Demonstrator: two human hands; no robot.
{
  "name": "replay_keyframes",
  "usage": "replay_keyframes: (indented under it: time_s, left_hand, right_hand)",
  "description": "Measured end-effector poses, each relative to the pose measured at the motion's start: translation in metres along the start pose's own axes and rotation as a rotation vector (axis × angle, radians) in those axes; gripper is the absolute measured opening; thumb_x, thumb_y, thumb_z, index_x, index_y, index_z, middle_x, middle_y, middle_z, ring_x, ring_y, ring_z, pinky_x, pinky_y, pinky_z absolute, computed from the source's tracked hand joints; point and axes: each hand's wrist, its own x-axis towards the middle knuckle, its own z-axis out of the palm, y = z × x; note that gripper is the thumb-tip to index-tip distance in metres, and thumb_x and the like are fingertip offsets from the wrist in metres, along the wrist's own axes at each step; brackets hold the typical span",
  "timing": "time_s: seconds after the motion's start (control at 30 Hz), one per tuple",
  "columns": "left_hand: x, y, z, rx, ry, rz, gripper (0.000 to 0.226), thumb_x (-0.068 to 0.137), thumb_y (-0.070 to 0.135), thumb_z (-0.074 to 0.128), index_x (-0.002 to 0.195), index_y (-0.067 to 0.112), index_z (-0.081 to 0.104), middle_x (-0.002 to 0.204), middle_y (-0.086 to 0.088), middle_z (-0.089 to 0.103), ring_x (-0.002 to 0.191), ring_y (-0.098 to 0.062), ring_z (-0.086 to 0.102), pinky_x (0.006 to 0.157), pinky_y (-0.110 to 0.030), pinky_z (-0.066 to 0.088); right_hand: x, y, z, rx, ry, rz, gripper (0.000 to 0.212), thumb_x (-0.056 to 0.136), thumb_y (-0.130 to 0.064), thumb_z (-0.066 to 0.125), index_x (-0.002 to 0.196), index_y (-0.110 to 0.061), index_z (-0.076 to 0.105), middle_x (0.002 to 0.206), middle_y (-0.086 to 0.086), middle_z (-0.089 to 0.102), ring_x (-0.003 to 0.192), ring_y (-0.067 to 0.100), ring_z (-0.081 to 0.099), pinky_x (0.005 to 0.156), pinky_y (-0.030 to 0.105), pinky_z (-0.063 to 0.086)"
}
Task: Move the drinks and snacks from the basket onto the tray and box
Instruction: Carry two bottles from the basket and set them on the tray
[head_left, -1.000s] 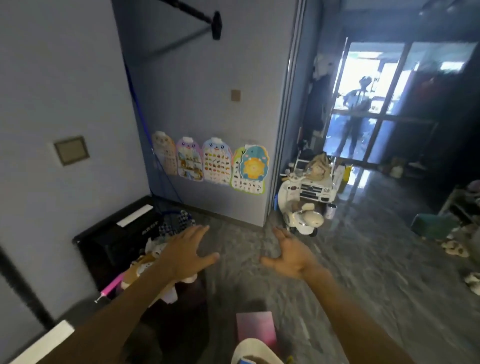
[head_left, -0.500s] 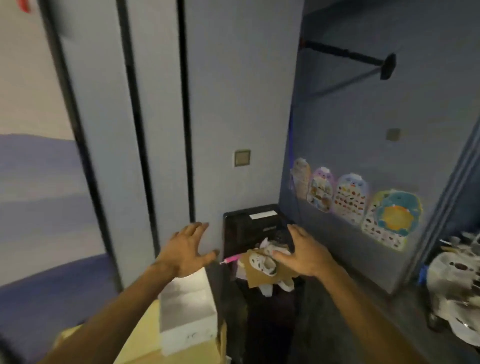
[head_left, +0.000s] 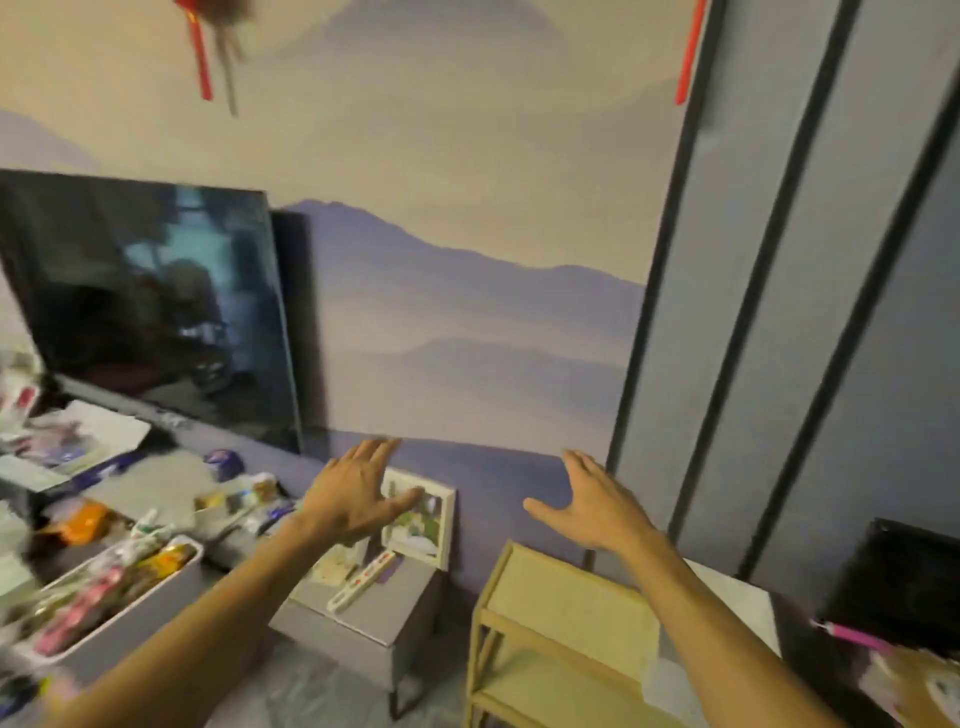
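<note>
My left hand (head_left: 353, 493) is held out flat with spread fingers, holding nothing, above the right end of a grey cabinet (head_left: 374, 618). My right hand (head_left: 592, 509) is also spread and holds nothing, above a pale wooden shelf (head_left: 566, 613). At the lower left a grey-white bin (head_left: 156, 590) holds several snack packets, pink and yellow among them. More packets and small bottles (head_left: 244, 499) lie on the cabinet top behind it. The view is blurred; I cannot tell which container is the basket, tray or box.
A large dark television (head_left: 150, 312) stands on the cabinet at left. A framed picture (head_left: 423, 525) leans on the wall behind a white remote (head_left: 361, 582). A black speaker (head_left: 898, 577) and a pink-handled toy (head_left: 852, 636) are at right.
The view has swung left from the hallway and the wall posters to the television wall. Both hands stay spread and hold nothing throughout.
</note>
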Motion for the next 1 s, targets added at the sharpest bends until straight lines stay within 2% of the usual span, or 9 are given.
replay_keyframes:
  time_s: [0.2,0.4,0.6,0.87,1.0]
  left_hand:
    - [-0.089,-0.188,-0.053,0.05,0.025,-0.276,0.101,0.084,0.092,0.035,0.163,0.028,0.032,0.169,-0.005,0.035,0.148,-0.029,0.044,0.119,-0.05,0.04]
    - [-0.151,-0.333,-0.071,0.071,0.019,-0.5,0.107,0.08,0.098,0.03,0.16,0.027,0.038,0.164,-0.006,0.044,0.141,-0.031,0.051,0.113,-0.05,0.045]
    - [-0.173,-0.433,-0.068,0.057,-0.023,-0.659,0.11,0.077,0.103,0.028,0.159,0.032,0.037,0.161,-0.006,0.046,0.137,-0.031,0.053,0.111,-0.05,0.048]
    - [-0.151,-0.544,-0.036,0.046,-0.046,-0.807,0.104,0.083,0.096,0.036,0.161,0.028,0.034,0.164,-0.005,0.041,0.14,-0.028,0.05,0.113,-0.048,0.046]
    - [-0.132,-0.599,-0.02,0.011,-0.048,-0.932,0.104,0.083,0.096,0.035,0.161,0.027,0.037,0.162,-0.006,0.045,0.137,-0.027,0.054,0.11,-0.046,0.048]
  right_hand:
    - [0.075,-0.198,0.09,0.029,-0.139,-0.253,0.115,0.089,-0.082,0.057,0.171,-0.017,0.009,0.179,0.003,0.01,0.163,0.025,0.018,0.128,0.046,0.026]
    - [0.115,-0.357,0.173,0.047,-0.258,-0.409,0.114,0.085,-0.084,0.058,0.17,-0.025,0.012,0.177,0.001,0.019,0.16,0.028,0.028,0.123,0.052,0.035]
    - [0.16,-0.447,0.241,0.02,-0.316,-0.508,0.12,0.079,-0.091,0.049,0.17,-0.023,0.01,0.177,-0.001,0.019,0.158,0.027,0.032,0.119,0.052,0.041]
    - [0.262,-0.544,0.331,-0.014,-0.435,-0.616,0.114,0.08,-0.09,0.055,0.167,-0.024,0.02,0.173,0.005,0.028,0.153,0.034,0.04,0.114,0.055,0.045]
    - [0.324,-0.605,0.37,-0.005,-0.543,-0.697,0.111,0.08,-0.087,0.059,0.164,-0.023,0.027,0.168,0.005,0.037,0.149,0.033,0.044,0.113,0.053,0.046]
